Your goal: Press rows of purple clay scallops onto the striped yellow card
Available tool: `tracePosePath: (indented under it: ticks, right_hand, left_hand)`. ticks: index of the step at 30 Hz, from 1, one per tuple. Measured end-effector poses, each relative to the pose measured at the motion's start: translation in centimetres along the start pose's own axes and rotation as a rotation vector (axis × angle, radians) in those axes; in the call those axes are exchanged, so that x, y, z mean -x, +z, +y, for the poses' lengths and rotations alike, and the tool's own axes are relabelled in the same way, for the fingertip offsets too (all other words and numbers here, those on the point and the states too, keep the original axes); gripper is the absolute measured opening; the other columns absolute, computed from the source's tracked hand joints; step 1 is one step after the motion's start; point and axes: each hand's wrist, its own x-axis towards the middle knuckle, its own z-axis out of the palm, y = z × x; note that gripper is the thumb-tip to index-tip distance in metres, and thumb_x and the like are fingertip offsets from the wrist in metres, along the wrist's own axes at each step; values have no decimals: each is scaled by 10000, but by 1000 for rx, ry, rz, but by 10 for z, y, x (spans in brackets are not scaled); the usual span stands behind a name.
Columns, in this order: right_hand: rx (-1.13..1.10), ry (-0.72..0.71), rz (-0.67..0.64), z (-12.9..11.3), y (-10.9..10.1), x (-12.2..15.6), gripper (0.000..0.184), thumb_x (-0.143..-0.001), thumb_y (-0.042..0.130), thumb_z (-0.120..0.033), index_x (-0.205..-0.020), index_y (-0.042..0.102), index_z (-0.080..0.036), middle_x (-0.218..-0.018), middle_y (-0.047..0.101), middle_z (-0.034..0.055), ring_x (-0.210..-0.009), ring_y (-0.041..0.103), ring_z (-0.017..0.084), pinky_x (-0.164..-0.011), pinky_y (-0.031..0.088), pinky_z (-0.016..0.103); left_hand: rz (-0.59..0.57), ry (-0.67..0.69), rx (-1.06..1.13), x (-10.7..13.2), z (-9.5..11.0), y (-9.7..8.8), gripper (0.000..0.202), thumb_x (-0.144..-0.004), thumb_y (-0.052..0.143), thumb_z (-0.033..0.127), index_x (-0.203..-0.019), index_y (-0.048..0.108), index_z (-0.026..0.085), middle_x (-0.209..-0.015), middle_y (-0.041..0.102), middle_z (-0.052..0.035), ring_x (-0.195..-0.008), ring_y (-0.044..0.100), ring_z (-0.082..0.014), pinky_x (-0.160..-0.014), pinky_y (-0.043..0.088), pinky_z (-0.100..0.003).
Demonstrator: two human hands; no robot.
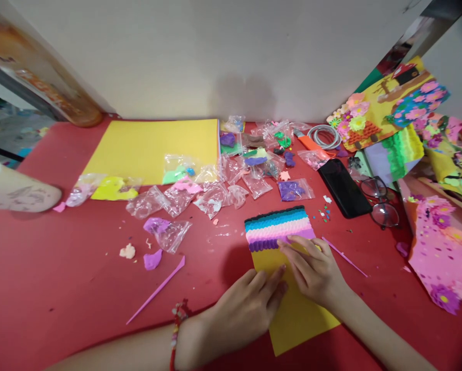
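Note:
A yellow sheet (304,330) lies at a slant in front of me, its far end covered by scalloped rows of modelling clay (279,226) in black, blue, white, pink and purple. My right hand (313,265) presses its fingertips onto the dark purple clay (263,245) at the end of the nearest row. Over the sheet's left edge rests my left hand (254,299), fingers curled and thumb close to the forefinger; anything between them is too small to make out. Pink modelling tools lie on both sides, one on the left (157,288), another on the right (344,256).
Plastic bags of clay (257,180) are strewn across the red table (80,288). A large yellow sheet (149,144) lies behind. To the right are a phone (344,188), glasses (383,214), a coiled cable (325,136) and flowered clay pictures (400,105). A cup (22,188) and bottle (41,77) are left.

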Motion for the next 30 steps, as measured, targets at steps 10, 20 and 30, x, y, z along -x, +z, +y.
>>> tracePosePath:
  ticks: [10, 20, 30]
  right_hand:
    - [-62, 34, 23, -3, -8, 4, 286, -804, 437, -54, -1017, 608, -139, -900, 704, 65, -935, 582, 190, -779, 365, 345]
    - [-317, 262, 155, -22, -30, 9, 302, -800, 503, -42, -1009, 614, -229, -770, 669, 14, -720, 594, 142, -647, 471, 287]
    - [-241, 102, 51, -51, -28, -11, 182, -878, 488, -163, -935, 658, -193, -793, 696, 9, -712, 544, 137, -639, 384, 294]
  left_hand:
    - [3, 6, -5, 3, 2, 6, 335, -904, 415, 158, -1214, 525, 100, -1305, 519, -132, -924, 573, -191, -721, 443, -289]
    - [69, -193, 744, -7, -12, -15, 344, -863, 362, 57, -1174, 500, 109, -1174, 595, -137, -1022, 563, -188, -850, 478, -319]
    - [141, -832, 2295, -21, -2, -23, 327, -887, 256, 51, -959, 574, 81, -934, 636, -118, -850, 609, -128, -812, 458, -270]
